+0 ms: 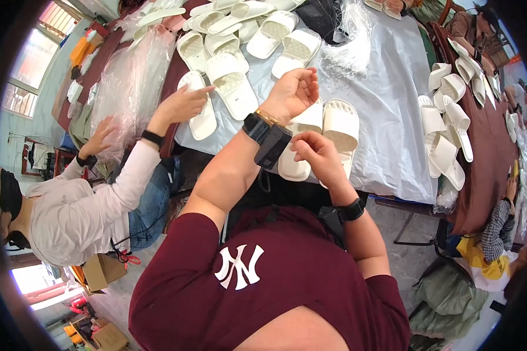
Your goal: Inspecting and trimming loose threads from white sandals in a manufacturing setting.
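My left hand (294, 93) is raised over the table, palm turned up and fingers loosely bent, with nothing seen in it. On that wrist are a gold bracelet (269, 119) and a black box-like device (273, 146) on a strap. My right hand (321, 157) is beside the device, its fingers folded in and their tips close to the device's edge; whether they touch it I cannot tell. Beneath my hands a pair of cream slide slippers lies at the table's near edge: the right slipper (341, 124) is partly covered by my right hand, the left slipper (294, 169) by my wrist.
Several more slippers (231, 82) are heaped at the far left, beside a bundle of white strings (350, 41). A grey sheet (386, 117) covers the table. A co-worker's hand (181, 105) reaches in from the left. More slippers (445, 137) lie on the right.
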A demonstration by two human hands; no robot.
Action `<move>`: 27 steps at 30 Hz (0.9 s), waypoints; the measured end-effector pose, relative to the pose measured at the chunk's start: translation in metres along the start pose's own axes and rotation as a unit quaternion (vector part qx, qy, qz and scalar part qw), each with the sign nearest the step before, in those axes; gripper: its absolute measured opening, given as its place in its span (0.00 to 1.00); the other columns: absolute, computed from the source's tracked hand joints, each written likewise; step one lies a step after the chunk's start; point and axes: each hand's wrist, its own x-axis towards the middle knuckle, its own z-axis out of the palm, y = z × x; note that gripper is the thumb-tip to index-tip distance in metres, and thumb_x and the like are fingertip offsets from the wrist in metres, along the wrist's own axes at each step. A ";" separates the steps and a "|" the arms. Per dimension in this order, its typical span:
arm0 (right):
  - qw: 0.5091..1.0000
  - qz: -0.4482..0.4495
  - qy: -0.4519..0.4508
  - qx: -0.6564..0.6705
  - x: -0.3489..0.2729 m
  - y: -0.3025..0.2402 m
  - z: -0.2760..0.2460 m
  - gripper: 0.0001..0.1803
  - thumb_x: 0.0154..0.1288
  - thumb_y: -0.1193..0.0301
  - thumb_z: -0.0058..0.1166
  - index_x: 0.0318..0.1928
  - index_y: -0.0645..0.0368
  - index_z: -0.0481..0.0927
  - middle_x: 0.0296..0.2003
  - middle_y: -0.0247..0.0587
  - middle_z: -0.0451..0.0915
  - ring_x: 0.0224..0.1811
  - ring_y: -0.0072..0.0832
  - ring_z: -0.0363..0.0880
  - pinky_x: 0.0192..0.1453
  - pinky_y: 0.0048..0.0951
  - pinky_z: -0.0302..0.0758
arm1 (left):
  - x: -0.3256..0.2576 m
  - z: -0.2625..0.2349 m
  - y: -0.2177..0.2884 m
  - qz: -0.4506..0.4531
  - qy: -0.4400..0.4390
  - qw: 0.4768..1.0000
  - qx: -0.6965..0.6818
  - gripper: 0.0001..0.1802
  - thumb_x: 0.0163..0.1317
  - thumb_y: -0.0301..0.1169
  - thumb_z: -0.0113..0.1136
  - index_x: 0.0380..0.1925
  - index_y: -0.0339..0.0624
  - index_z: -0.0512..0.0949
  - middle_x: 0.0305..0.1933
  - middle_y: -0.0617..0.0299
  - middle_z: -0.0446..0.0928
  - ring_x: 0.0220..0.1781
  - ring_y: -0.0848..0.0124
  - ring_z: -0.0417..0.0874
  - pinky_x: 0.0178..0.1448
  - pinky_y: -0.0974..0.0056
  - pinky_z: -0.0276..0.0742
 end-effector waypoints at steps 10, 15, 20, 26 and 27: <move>1.000 -0.009 0.008 -0.002 0.002 -0.011 0.017 0.12 0.64 0.72 0.55 0.42 0.70 0.76 0.29 0.34 0.78 0.30 0.19 0.76 0.35 0.21 0.73 | 0.015 -0.012 -0.017 -0.022 0.000 0.996 -0.086 0.06 0.61 0.25 0.51 0.38 0.42 0.74 0.24 0.68 0.74 0.23 0.75 0.75 0.32 0.68 0.74; 1.000 0.027 -0.001 0.009 -0.009 -0.014 0.017 0.08 0.65 0.71 0.55 0.35 0.64 0.75 0.27 0.31 0.77 0.28 0.17 0.75 0.33 0.19 0.72 | 0.010 -0.010 -0.026 -0.010 0.004 0.997 -0.082 0.06 0.62 0.26 0.50 0.39 0.43 0.74 0.24 0.68 0.75 0.24 0.76 0.75 0.30 0.68 0.75; 0.998 -0.029 -0.002 -0.050 -0.016 -0.021 0.013 0.08 0.64 0.72 0.55 0.31 0.62 0.74 0.26 0.28 0.75 0.28 0.12 0.70 0.32 0.18 0.68 | 0.018 -0.011 -0.014 0.021 0.048 0.994 -0.093 0.06 0.62 0.26 0.50 0.38 0.43 0.74 0.24 0.69 0.74 0.23 0.76 0.75 0.30 0.68 0.73; 0.995 -0.087 -0.001 -0.056 -0.001 -0.037 0.006 0.07 0.64 0.73 0.55 0.31 0.62 0.74 0.25 0.29 0.74 0.28 0.14 0.70 0.32 0.19 0.68 | 0.017 0.002 0.014 -0.054 -0.091 0.980 -0.169 0.07 0.62 0.24 0.47 0.39 0.37 0.72 0.22 0.69 0.71 0.23 0.75 0.71 0.33 0.69 0.71; 0.995 -0.093 -0.007 -0.041 0.002 -0.039 0.009 0.07 0.64 0.73 0.55 0.32 0.63 0.73 0.25 0.30 0.75 0.28 0.14 0.70 0.32 0.19 0.68 | 0.014 0.004 0.020 -0.072 -0.107 0.970 -0.207 0.08 0.62 0.24 0.47 0.40 0.36 0.72 0.22 0.70 0.69 0.23 0.75 0.70 0.34 0.69 0.71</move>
